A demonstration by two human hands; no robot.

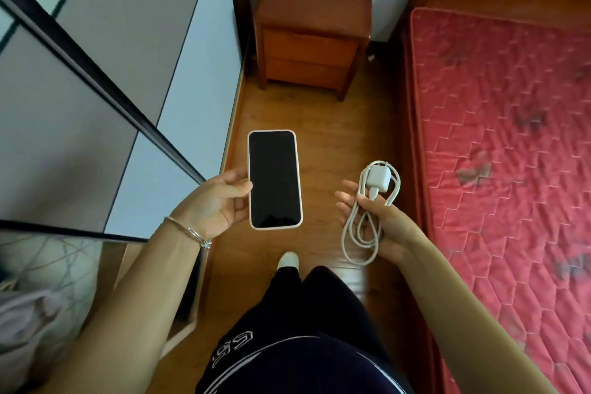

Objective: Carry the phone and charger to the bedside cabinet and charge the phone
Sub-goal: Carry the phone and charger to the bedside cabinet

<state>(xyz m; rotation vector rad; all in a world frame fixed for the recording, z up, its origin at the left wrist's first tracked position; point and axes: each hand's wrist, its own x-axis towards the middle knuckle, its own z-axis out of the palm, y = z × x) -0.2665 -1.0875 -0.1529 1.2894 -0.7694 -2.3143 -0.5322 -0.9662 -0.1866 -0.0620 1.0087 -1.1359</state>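
Note:
My left hand (pixel 220 198) grips a phone (pixel 274 179) with a dark screen and a pale case, held screen up at mid-frame. My right hand (pixel 380 221) holds a white charger (pixel 377 177): the plug block rests on my fingers and the coiled white cable (pixel 355 233) hangs in loops below the palm. The bedside cabinet (pixel 315 25), reddish-brown wood with two drawers, stands ahead against the wall, its top bare. Both hands are well short of it, above the wooden floor.
A wardrobe with sliding grey and pale blue panels (pixel 112 80) lines the left side. A bed with a red quilted mattress (pixel 511 153) fills the right. A narrow strip of wooden floor (pixel 323 115) runs between them to the cabinet. A small white thing (pixel 371 57) lies by the cabinet's right leg.

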